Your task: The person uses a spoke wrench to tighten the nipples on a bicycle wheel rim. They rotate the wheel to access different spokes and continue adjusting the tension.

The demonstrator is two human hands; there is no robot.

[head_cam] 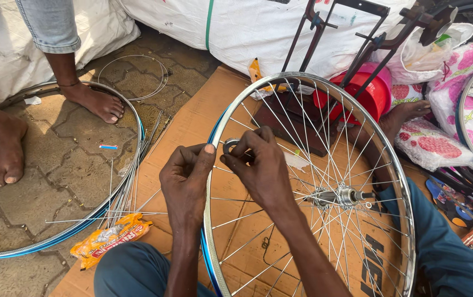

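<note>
Looking down from the head camera, a laced bicycle wheel [324, 181] stands on flattened cardboard [192, 121], its hub [340, 196] already joined to the rim by many spokes. The left hand [186, 179] pinches the rim with closed fingers. The right hand [258, 168] grips a small round spoke key [230, 146] at the rim. It seems lacing is done and tightening is in progress. Loose spokes [124, 192] and a bare rim [55, 165] lie beside, so more wheels probably remain.
</note>
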